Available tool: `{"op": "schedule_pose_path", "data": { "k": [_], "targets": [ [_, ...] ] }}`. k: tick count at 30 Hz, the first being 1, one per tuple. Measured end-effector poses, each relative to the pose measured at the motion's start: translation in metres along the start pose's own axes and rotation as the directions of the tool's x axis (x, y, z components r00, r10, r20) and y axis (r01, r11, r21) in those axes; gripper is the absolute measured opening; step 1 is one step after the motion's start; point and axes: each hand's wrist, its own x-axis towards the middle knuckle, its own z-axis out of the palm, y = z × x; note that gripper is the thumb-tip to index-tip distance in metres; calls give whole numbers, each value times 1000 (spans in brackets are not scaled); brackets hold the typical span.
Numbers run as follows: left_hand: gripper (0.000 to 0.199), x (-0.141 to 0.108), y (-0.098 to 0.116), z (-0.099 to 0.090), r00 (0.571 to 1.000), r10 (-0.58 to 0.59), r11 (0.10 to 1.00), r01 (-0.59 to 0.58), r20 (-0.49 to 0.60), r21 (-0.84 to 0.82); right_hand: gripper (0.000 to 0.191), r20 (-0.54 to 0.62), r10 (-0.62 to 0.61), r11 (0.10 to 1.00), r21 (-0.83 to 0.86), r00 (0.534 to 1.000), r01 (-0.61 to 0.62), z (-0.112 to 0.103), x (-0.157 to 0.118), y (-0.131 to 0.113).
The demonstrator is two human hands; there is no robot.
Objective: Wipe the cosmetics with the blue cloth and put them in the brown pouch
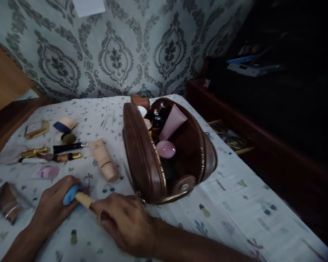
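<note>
1. Right hand (125, 218) is closed, fingers curled around a slim beige tube (83, 199), which slants up and left out of the grip.
2. Left hand (53, 202) is closed too, pinching a crumpled blue cloth (70, 194) that meets the far end of the slim beige tube. How much of that end the blue cloth covers, I cannot tell.
3. Both hands are near the lower edge of the view, in front of the cosmetics, over a white printed sheet (205, 227).
4. Just beyond them lies a larger peach tube (102, 160), cap end toward the person, between the other cosmetics and the bag.
5. Further left are a purple-capped tube (47, 171), a black-and-gold tube (68, 157), a black stick (68, 147) and a gold-trimmed compact (36, 129). A brown tube (7, 200) lies left of the left hand.
6. Right of the peach tube stands a brown bag (138, 153), unzipped and wide open. Inside are a pale pink tube (172, 123), tilted, a glossy pink rounded item (166, 149) and dark bottles (157, 120).
7. Behind everything is a patterned wall (116, 58); to the right, an open drawer (244, 150) holds small items too dim to identify.
</note>
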Motion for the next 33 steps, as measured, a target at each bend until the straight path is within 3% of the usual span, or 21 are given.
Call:
{"op": "schedule_pose_path", "data": {
  "k": [5, 8, 13, 16, 21, 25, 33],
  "targets": [
    [11, -6, 1, 4, 998, -56, 998, 55, 31, 16, 18, -24, 185, 970, 167, 982, -179, 6, -1, 2],
    [14, -7, 2, 7, 991, -109, 994, 108, 80, 13, 11, -11, 202, 964, 176, 979, -197, 9, -1, 2],
    [19, -6, 4, 6, 989, -83, 996, 81, 118, 27, 5, 1, 187, 976, 114, 982, -185, 11, 3, -1],
    [20, -5, 9, 4, 989, -28, 997, 17, 147, 76, 10, 19, 214, 974, 69, 977, -215, 13, 6, -2],
    [29, -4, 34, 5, 978, 184, 975, -195, 103, 111, 6, 25, 223, 974, 28, 974, -224, 16, 8, -1],
    [30, -5, 47, 12, 974, 206, 972, -214, 91, 92, 12, 65, 192, 981, 27, 979, -194, 15, 8, -3],
    [23, -4, 13, 11, 975, 108, 969, -147, 195, 201, 18, 40, 235, 971, 20, 971, -236, 14, 3, -1]
  ]
}}
